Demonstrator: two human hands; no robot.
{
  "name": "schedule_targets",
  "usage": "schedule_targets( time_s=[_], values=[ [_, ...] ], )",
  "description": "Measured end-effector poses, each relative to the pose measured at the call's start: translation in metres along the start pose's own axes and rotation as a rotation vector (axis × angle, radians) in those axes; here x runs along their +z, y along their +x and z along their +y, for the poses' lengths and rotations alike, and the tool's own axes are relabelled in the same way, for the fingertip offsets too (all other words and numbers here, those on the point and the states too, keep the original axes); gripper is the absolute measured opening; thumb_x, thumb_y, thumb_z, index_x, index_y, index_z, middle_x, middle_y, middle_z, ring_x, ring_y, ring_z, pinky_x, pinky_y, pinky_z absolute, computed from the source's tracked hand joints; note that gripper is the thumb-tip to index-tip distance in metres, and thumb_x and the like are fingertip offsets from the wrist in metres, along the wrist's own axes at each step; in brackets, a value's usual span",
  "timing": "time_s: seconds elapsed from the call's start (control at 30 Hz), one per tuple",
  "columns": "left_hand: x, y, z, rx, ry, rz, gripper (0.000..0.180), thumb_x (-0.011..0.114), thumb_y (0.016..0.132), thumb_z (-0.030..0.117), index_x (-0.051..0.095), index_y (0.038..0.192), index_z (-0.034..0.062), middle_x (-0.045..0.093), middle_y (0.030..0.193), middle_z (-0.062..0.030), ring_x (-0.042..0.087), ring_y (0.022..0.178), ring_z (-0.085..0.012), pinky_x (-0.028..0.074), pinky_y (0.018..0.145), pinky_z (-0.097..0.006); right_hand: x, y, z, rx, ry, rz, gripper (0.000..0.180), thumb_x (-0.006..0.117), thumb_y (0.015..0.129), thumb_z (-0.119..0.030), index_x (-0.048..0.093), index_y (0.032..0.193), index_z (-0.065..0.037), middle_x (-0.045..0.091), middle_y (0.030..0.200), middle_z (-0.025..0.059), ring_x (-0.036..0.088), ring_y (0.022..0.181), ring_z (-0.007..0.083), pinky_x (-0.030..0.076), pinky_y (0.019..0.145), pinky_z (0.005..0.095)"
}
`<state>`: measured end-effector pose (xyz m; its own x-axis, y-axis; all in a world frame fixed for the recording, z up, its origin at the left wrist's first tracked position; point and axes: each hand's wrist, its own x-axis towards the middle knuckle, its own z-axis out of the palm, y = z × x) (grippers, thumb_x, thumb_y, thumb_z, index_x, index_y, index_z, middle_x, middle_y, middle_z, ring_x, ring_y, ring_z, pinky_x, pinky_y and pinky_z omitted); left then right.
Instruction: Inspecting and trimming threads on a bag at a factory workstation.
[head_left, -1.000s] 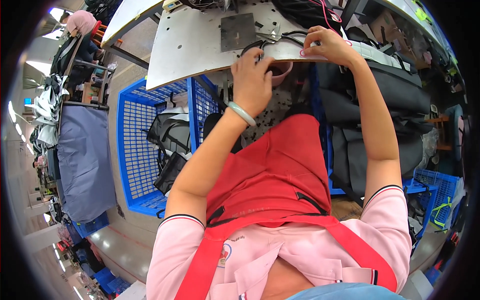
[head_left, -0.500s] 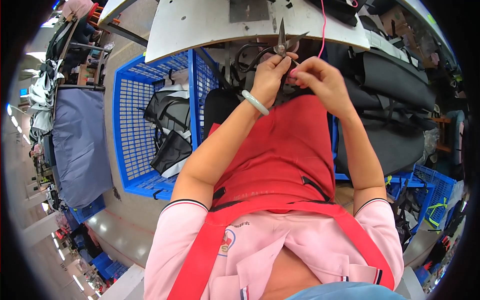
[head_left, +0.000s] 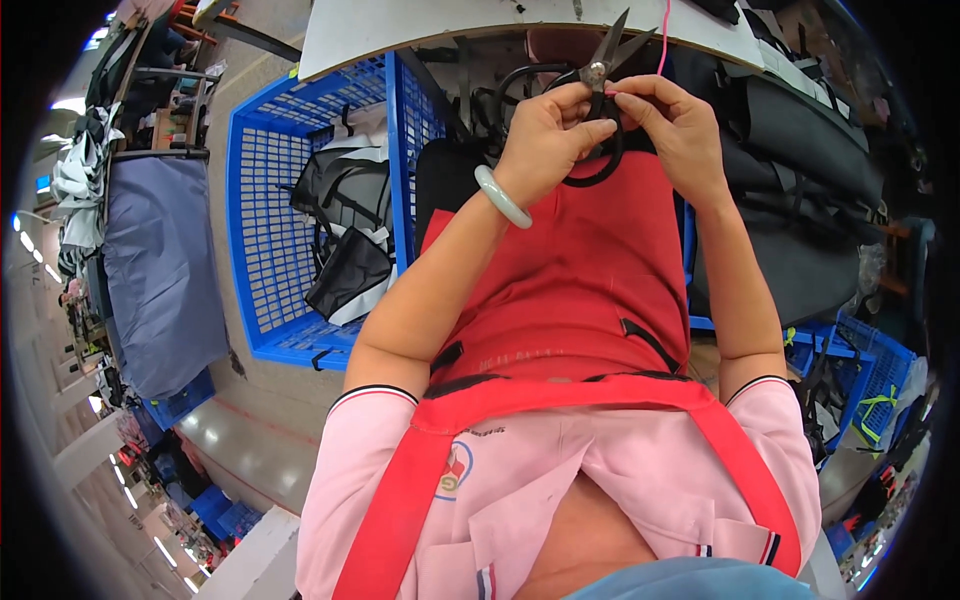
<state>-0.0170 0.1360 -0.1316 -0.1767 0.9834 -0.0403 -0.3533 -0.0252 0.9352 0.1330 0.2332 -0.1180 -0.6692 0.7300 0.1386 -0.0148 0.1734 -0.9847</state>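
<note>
My left hand [head_left: 540, 145], with a pale bangle [head_left: 503, 198] at the wrist, is closed around a pair of black-handled scissors [head_left: 596, 70]. Their metal blades stand apart and point away from me, toward the table edge. One handle loop hangs below my fingers over my red apron [head_left: 570, 270]. Close beside it, my right hand [head_left: 680, 135] pinches a bit of pink cord at its fingertips. More of the bright pink cord [head_left: 662, 45] runs down from the white table past its edge. The fingers partly hide the held end.
Ahead is the white tabletop [head_left: 420, 25] with its curved edge. A blue plastic crate [head_left: 240, 235] at my left holds black and white fabric pieces. Black sheet material [head_left: 790, 270] is heaped at my right, near another blue crate [head_left: 885, 375]. Grey-blue cloth [head_left: 160, 270] hangs at far left.
My hands have come closer together, with the scissors now beside the right fingertips. The scissors have turned so that a handle loop shows below the left hand. The whole view has shifted slightly.
</note>
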Motion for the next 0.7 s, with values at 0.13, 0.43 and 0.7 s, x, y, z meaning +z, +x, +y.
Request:
schedule_targets(
  time_s=[0.13, 0.43, 0.7],
  values=[
    [-0.004, -0.007, 0.0, -0.022, -0.003, 0.056, 0.036, 0.069, 0.083, 0.001, 0.06, 0.118, 0.0004, 0.065, 0.092, -0.0018, 0.051, 0.064, -0.0028, 0.041, 0.056, -0.016, 0.005, 0.0, -0.006, 0.019, -0.051, -0.063, 0.014, 0.06, 0.092, -0.008, 0.067, 0.103, -0.001, 0.066, 0.086, -0.0016, 0.057, 0.08, 0.0048, 0.047, 0.075, 0.0196],
    [0.001, -0.014, 0.001, 0.004, 0.017, 0.119, 0.031, 0.071, 0.082, 0.001, 0.06, 0.111, -0.0016, 0.066, 0.09, -0.0043, 0.058, 0.065, -0.0049, 0.045, 0.052, -0.017, 0.018, -0.009, -0.013, -0.123, -0.212, 0.006, 0.011, 0.064, 0.09, -0.006, 0.066, 0.099, -0.002, 0.066, 0.084, -0.0014, 0.059, 0.079, 0.0041, 0.047, 0.072, 0.0191],
    [-0.004, -0.038, -0.019, -0.047, 0.139, 0.132, 0.031, 0.069, 0.082, 0.002, 0.054, 0.109, -0.0037, 0.061, 0.077, -0.003, 0.053, 0.056, -0.0067, 0.04, 0.048, -0.021, 0.032, -0.032, -0.004, 0.058, -0.107, -0.042, 0.011, 0.067, 0.087, -0.006, 0.064, 0.096, 0.0, 0.065, 0.082, -0.0002, 0.059, 0.078, 0.0045, 0.048, 0.071, 0.0195]
  ],
)
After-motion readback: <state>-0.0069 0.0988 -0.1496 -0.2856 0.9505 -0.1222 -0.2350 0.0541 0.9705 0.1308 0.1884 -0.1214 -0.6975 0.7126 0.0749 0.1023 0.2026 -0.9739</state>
